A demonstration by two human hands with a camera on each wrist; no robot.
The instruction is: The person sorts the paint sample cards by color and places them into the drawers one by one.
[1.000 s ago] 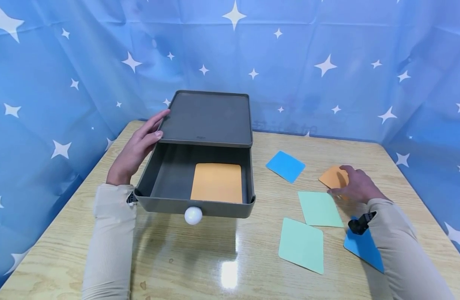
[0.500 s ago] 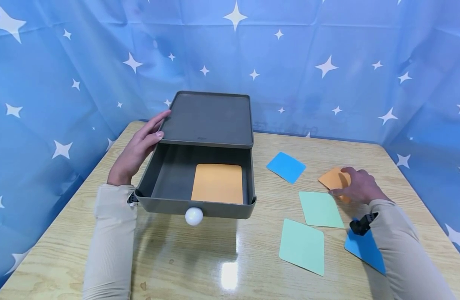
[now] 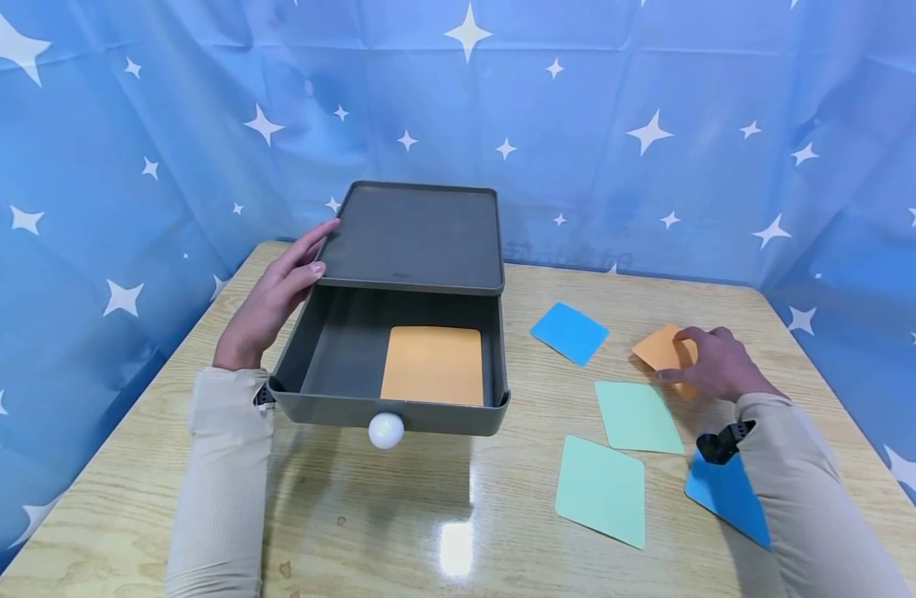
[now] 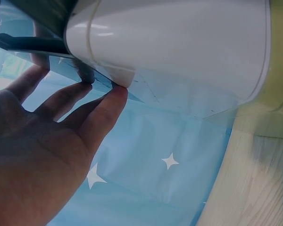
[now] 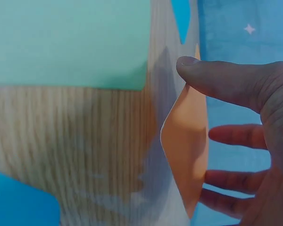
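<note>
While the wooden table (image 3: 398, 531) is carrying everything, its near half is lying bare in front of the grey drawer box (image 3: 416, 237), which is sitting toward the far left edge. Its drawer (image 3: 330, 349) is standing pulled out toward the near edge, holding an orange card (image 3: 432, 364) flat on its floor, with a white knob (image 3: 386, 430) on the front. A small mark on the box top is too small to read. The left hand (image 3: 272, 301) is resting with straight fingers against the box's left side. Toward the right edge, two green cards (image 3: 601, 488), and two blue cards (image 3: 570, 332), are lying flat and apart. The right hand (image 3: 715, 365) is pinching the orange card on the table (image 3: 655, 349) between thumb and fingers near the far right edge, lifting it tilted on edge, one corner pointing left.
</note>
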